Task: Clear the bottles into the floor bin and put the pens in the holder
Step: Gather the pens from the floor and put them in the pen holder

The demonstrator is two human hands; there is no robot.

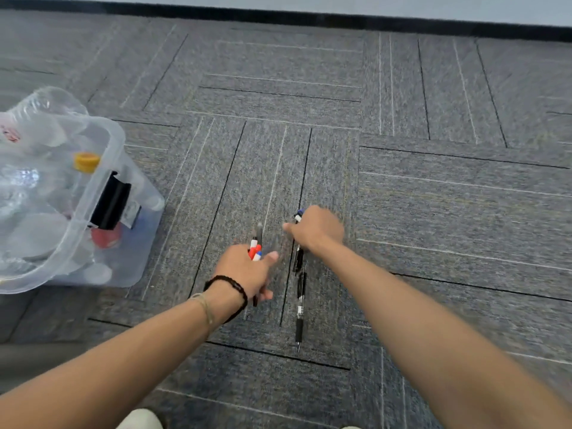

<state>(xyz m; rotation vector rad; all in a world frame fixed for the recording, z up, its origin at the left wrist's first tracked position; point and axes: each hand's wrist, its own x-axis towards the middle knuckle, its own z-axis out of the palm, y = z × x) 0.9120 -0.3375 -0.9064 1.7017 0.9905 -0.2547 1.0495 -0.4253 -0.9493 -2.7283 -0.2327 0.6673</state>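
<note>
1. Scanning the head view: left hand (247, 270) is fisted round a bundle of pens (255, 250), red, white and blue caps poking out at the top of the fist, one dark barrel sticking further up toward 12 o'clock.
2. Right hand (317, 229) is curled over the top end of a black pen (299, 292); a blue-white cap shows at its knuckles. The barrel runs toward 6 o'clock; whether it lies on the carpet (433, 196) or hangs above it, cannot tell. Blur hides whether it's one pen or several.
3. Floor bin (102, 193), clear plastic with a black latch, sits at 9 o'clock of the hands, well apart. Bottles (87, 162) already inside: a yellow cap and a red cap visible.
4. Holder: not in view.
5. Handling, my read: pens are light, stiff, smooth-barrelled, so a loose bundle can slide out endwise. Grip mid-barrel or at the rubber sleeve, keep the bundle parallel, squeeze evenly.
6. Risk: adding more pens to the full left fist may fan the bundle and drop one.
</note>
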